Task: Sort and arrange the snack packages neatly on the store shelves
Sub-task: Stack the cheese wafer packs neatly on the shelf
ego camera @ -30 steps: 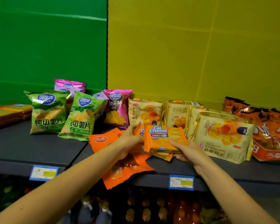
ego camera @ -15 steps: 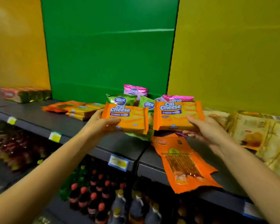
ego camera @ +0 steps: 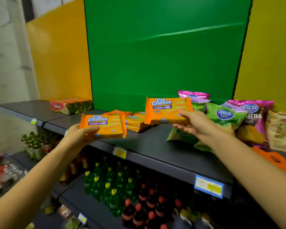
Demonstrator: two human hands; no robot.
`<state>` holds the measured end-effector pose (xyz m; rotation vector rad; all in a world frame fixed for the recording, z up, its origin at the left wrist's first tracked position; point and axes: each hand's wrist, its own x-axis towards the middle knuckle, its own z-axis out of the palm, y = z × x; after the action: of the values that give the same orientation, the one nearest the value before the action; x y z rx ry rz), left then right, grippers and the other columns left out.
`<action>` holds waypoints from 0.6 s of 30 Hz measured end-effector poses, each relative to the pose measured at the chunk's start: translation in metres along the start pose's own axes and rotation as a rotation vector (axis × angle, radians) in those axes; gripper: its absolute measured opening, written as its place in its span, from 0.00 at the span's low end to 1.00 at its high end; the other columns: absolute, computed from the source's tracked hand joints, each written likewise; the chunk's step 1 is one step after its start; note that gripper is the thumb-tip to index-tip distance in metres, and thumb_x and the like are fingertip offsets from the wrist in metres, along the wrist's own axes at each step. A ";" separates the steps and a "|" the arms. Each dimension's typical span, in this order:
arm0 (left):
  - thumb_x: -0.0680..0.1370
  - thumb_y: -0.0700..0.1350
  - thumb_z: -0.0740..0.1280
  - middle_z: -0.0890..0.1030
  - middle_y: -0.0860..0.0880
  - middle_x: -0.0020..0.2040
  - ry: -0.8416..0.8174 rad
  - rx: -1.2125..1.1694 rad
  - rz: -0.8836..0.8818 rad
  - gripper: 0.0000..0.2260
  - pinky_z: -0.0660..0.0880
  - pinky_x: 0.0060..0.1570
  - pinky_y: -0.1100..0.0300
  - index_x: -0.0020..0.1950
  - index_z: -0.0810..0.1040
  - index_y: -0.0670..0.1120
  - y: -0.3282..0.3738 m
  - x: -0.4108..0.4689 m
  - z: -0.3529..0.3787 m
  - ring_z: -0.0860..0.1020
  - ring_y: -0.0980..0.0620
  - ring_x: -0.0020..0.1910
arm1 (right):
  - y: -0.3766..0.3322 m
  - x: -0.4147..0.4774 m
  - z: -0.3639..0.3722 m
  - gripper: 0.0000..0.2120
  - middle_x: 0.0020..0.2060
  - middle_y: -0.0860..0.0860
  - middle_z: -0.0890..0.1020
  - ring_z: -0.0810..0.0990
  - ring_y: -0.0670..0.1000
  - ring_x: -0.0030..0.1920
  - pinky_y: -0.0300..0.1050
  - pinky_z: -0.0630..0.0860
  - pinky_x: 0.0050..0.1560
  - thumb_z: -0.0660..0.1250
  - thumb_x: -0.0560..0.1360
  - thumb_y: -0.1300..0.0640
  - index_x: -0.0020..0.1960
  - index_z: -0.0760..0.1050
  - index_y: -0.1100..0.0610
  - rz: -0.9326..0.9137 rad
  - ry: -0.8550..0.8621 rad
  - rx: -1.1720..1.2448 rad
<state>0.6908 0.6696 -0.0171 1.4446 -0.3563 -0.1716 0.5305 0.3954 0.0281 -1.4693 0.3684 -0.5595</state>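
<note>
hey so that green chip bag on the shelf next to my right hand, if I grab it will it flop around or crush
The green chip bag looks puffed with air, so it is probably light and should hold its shape loosely. Its glossy film may be slippery. The chips inside are likely fragile, so a hard squeeze from the right hand could crush them.

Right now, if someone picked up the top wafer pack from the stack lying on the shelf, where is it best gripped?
Take the top pack of the stacked wafer packs by its near long edge, coming from the front, thumb on top and fingers beneath. It lies flat and thin, with bare shelf in front, while the back panel stands behind it.
</note>
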 end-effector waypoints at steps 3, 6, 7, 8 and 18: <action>0.75 0.35 0.65 0.82 0.44 0.40 -0.047 0.021 0.014 0.04 0.79 0.35 0.64 0.49 0.75 0.41 0.003 0.029 -0.022 0.82 0.55 0.30 | 0.008 0.025 0.041 0.06 0.31 0.53 0.82 0.81 0.46 0.23 0.33 0.77 0.27 0.60 0.78 0.59 0.42 0.72 0.56 0.010 0.036 0.077; 0.75 0.35 0.65 0.80 0.43 0.44 -0.118 0.038 0.016 0.04 0.79 0.30 0.67 0.48 0.75 0.42 0.005 0.059 -0.029 0.82 0.58 0.28 | 0.014 0.051 0.072 0.04 0.36 0.55 0.80 0.81 0.47 0.23 0.34 0.77 0.29 0.58 0.77 0.61 0.46 0.71 0.58 0.024 0.084 0.127; 0.75 0.35 0.65 0.80 0.42 0.45 -0.139 0.035 0.016 0.06 0.79 0.30 0.67 0.51 0.75 0.40 0.006 0.069 -0.028 0.82 0.58 0.28 | 0.015 0.059 0.079 0.04 0.37 0.55 0.80 0.81 0.46 0.23 0.34 0.77 0.29 0.58 0.77 0.61 0.49 0.71 0.59 0.020 0.101 0.120; 0.75 0.35 0.66 0.80 0.42 0.46 -0.155 0.028 0.013 0.09 0.79 0.30 0.66 0.54 0.74 0.39 0.005 0.079 -0.026 0.82 0.57 0.29 | 0.017 0.067 0.085 0.05 0.37 0.54 0.80 0.81 0.46 0.23 0.33 0.77 0.28 0.58 0.77 0.60 0.51 0.70 0.60 0.012 0.120 0.109; 0.75 0.37 0.67 0.80 0.42 0.47 -0.294 0.075 -0.004 0.06 0.77 0.36 0.58 0.50 0.75 0.43 -0.014 0.171 0.030 0.80 0.52 0.35 | 0.022 0.152 0.103 0.07 0.32 0.47 0.76 0.75 0.44 0.32 0.35 0.70 0.34 0.60 0.77 0.59 0.40 0.69 0.55 -0.036 0.352 -0.017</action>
<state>0.8419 0.5841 -0.0052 1.4961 -0.6051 -0.3792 0.7155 0.3953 0.0299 -1.3953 0.6236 -0.8491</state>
